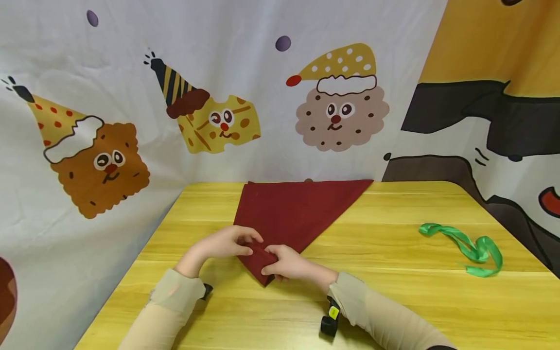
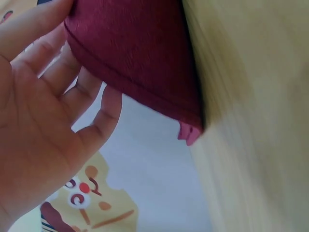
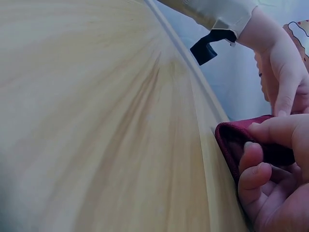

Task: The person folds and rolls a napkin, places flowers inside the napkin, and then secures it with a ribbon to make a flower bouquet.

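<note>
A dark red cloth napkin (image 1: 288, 209) lies folded into a pointed shape, its near corner rolled up off the table. At its left edge my left hand (image 1: 229, 242) holds the raised fold with thumb and fingers. In the left wrist view, this hand's fingers (image 2: 77, 92) lie along the cloth's stitched hem (image 2: 140, 99). My right hand (image 1: 290, 264) pinches the near corner from the right. The right wrist view shows the right thumb (image 3: 275, 130) on top of the folded layer (image 3: 236, 128) and curled fingers inside the fold.
A curled green ribbon (image 1: 470, 248) lies on the right side of the wooden table (image 1: 372, 243). Behind the table hangs a white cloth backdrop (image 1: 245, 48) with cartoon figures. A black wrist mount (image 1: 330, 321) sits under the right sleeve.
</note>
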The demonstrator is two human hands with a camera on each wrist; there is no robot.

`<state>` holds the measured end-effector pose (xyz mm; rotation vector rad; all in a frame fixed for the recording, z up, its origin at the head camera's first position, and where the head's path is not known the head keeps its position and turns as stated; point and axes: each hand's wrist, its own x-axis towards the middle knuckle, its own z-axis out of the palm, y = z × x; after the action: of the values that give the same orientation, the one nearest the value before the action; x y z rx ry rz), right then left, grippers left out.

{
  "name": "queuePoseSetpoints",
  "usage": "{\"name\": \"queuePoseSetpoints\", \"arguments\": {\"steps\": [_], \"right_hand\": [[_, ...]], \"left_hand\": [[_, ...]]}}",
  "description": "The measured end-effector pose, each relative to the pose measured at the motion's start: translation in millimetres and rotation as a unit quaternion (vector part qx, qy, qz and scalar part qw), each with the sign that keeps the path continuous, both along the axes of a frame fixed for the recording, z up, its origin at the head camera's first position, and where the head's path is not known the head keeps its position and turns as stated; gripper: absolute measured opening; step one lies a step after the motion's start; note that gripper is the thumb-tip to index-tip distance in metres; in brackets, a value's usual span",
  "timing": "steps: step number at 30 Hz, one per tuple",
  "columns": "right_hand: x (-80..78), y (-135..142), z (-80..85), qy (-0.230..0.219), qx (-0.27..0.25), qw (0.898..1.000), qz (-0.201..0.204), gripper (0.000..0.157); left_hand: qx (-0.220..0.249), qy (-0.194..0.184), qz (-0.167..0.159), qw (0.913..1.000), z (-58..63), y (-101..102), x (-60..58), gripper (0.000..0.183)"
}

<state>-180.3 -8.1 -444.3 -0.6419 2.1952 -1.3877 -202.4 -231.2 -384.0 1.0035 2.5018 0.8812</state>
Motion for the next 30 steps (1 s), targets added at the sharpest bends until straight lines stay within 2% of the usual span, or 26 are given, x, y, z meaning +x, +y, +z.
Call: {"name": "queuePoseSetpoints", "arguments": {"steps": [4,8,13,19,25,30], "right_hand": [[-0.6,-1,-1.2,0.001,0.002,1.000,-0.002,0.022],[0.1,-1,-0.4,-0.014,-0.007,1.000,-0.011,0.019],[0.1,2,0.4,-0.047,-0.029,0.998,-0.019,0.018],[-1.8,8,-1.3,-0.058,-0.040,0.997,-0.005,0.017],[-1.4,10,0.8,-0.043,-0.033,0.999,0.003,0.010],[-2.1,12,5.9,-0.002,0.022,1.000,-0.005,0.009]], "left_hand": [[0.004,-0.028,-0.005,0.9996,-2.8,-7,-2.0,0.032],[0.022,-0.048,-0.024,0.9983,-4.2,-8,-5.6,0.027],[0.025,-0.034,-0.045,0.9981,-7.0,-4,-12.1,0.016],[0.026,-0.045,-0.064,0.9966,-6.9,1,-14.8,0.013],[0.014,-0.056,-0.058,0.9967,-9.3,0,-14.4,0.015],[0.005,-0.062,-0.053,0.9966,-13.4,1,-14.4,0.017]]}}
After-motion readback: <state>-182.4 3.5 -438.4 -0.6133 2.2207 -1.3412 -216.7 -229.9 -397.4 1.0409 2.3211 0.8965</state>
